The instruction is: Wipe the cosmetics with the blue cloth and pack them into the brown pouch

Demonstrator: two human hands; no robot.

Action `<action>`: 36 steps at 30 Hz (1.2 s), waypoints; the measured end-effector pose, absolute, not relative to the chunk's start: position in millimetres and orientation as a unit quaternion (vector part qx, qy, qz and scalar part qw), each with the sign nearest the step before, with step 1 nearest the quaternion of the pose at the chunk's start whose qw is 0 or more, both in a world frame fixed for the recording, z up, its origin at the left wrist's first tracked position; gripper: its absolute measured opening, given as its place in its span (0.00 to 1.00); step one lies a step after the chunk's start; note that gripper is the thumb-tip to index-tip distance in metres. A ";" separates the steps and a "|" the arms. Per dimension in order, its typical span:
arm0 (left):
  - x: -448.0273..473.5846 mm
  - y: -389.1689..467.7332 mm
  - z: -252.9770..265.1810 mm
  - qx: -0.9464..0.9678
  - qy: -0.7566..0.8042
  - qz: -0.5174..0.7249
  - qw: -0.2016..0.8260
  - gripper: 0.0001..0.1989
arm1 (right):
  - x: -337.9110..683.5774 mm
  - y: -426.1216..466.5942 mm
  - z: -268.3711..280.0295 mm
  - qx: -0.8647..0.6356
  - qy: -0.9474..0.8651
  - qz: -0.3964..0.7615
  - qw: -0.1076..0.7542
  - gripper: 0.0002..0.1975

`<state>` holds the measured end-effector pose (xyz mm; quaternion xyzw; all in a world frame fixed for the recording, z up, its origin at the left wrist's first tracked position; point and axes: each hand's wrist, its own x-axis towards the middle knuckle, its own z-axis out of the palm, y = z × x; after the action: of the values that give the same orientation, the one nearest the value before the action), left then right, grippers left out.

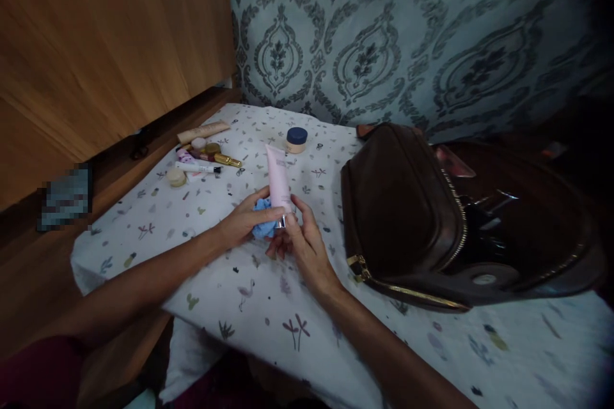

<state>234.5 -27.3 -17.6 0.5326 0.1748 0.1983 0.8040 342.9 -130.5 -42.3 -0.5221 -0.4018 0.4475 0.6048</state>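
Note:
A pale pink squeeze tube with a shiny silver cap stands upright between my two hands, cap end down. My left hand is closed around a crumpled blue cloth, its thumb pressed against the tube near the cap. My right hand grips the lower end of the tube at the silver cap from the other side. Some of its fingers are hidden behind the cap. Just behind the tube sits a round jar with a dark blue lid.
Several cosmetics lie at the left, among them a beige tube, a gold stick, a white pen-like tube and a small cream jar. A brown bag with gold zips lies open at the right. Wooden cabinet at left.

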 end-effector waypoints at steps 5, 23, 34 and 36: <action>235.5 -21.3 -21.2 0.519 0.203 0.225 0.799 0.34 | 344.7 -129.9 -43.3 -0.496 -0.394 0.468 0.616 0.43; 222.3 -13.9 -9.7 0.521 0.142 0.101 0.836 0.31 | 366.9 -122.4 -22.5 -0.514 -0.329 0.403 0.682 0.25; 223.4 -10.8 -13.6 0.509 0.116 0.055 0.851 0.31 | 376.9 -122.7 -2.7 -0.489 -0.296 0.393 0.721 0.22; 225.2 -8.3 -17.4 0.487 0.130 0.071 0.860 0.29 | 376.5 -123.7 1.8 -0.488 -0.304 0.361 0.734 0.22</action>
<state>225.2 -8.3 -17.4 0.4875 0.1299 0.0714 0.8605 376.5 -123.7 1.8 -0.4883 -0.3042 0.3612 0.7339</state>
